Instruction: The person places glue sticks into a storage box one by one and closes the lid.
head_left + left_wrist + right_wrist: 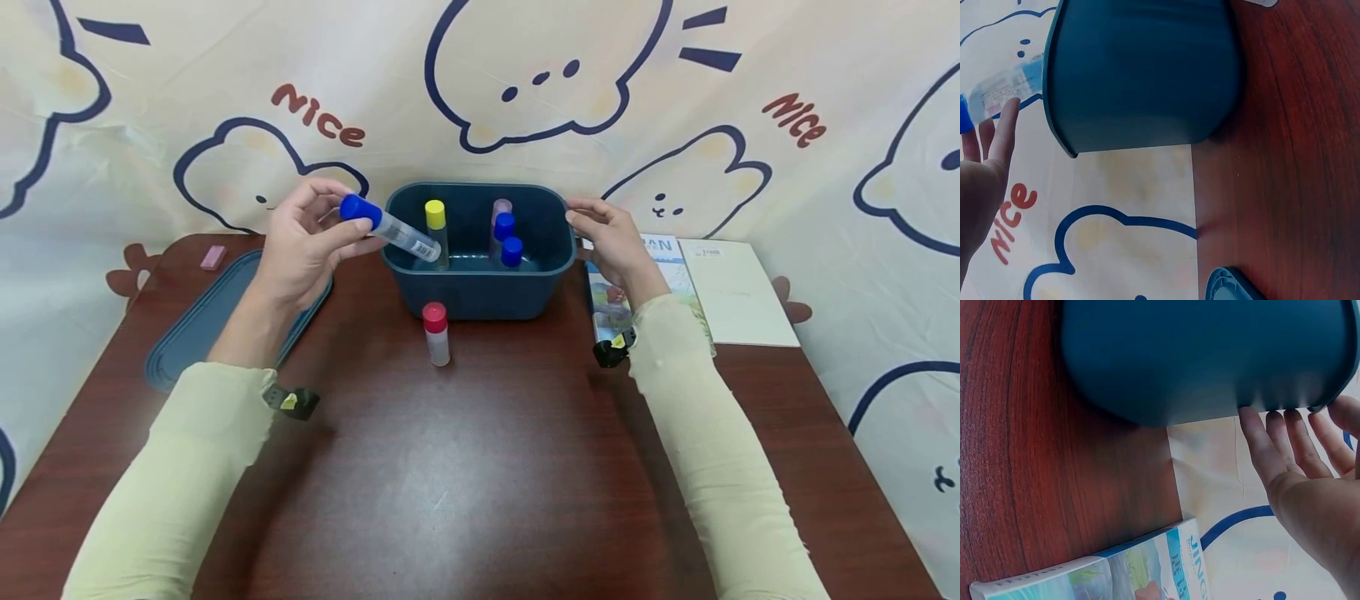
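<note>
Before you, the dark-teal oblong plastic bin [480, 297] stands on the brown wood-grain table [487, 467], behind the red-capped cylindrical plastic tube [437, 337]. To its left lies your flat teal plastic tray [197, 335]. Inside, the yellow-capped clear cylindrical tube [437, 227] stands left of two blue-capped cylindrical tubes [512, 252].

Long pale yellow-green left sleeve [172, 475] and right sleeve [708, 442], fabric creased, small black left wrist device [303, 405] and right wrist device [609, 354], yellow marks on both, bare left hand [303, 237] and right hand [611, 242].
</note>
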Tool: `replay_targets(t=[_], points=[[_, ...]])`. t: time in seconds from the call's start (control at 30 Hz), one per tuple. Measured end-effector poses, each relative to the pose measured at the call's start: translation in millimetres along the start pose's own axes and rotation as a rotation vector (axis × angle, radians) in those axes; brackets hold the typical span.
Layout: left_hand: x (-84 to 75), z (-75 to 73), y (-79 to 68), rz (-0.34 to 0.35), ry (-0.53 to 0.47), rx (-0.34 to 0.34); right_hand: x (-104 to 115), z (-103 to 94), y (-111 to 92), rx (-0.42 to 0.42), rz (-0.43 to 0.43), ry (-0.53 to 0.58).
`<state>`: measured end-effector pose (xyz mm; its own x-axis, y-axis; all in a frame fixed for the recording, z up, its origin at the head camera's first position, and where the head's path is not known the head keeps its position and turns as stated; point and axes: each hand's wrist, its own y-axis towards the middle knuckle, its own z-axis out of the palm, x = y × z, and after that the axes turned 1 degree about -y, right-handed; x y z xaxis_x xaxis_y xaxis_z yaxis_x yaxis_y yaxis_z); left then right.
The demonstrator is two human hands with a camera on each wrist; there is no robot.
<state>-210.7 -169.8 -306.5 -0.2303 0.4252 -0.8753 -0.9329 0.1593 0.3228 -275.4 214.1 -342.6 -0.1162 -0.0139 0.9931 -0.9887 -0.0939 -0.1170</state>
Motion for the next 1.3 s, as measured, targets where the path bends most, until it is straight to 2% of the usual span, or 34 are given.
replay_targets(t=[0.37, 0.6, 0.83, 1.17, 1.3], points=[[4.1, 9.2, 12.8, -0.048, 0.131, -0.021, -1.1, 0.8, 0.0, -0.01, 0.002, -0.006], [4.7, 15.7, 20.8, -0.079, 0.187, -0.004, 1.1, 1.8, -1.6, -0.014, 0.008, 0.002], [9.8, 21.0, 25.6, -0.139, 0.304, -0.013, 2.8, 3.2, -0.7, -0.017, 0.008, 0.001], [17.2, 26.8, 31.2, -0.168, 0.42, 0.022, 0.1, 3.2, -0.7, -0.021, 0.01, 0.022], [18.4, 29.8, 33.3, -0.188, 0.501, 0.043, -0.3, 3.5, -1.3, -0.025, 0.004, 0.025]])
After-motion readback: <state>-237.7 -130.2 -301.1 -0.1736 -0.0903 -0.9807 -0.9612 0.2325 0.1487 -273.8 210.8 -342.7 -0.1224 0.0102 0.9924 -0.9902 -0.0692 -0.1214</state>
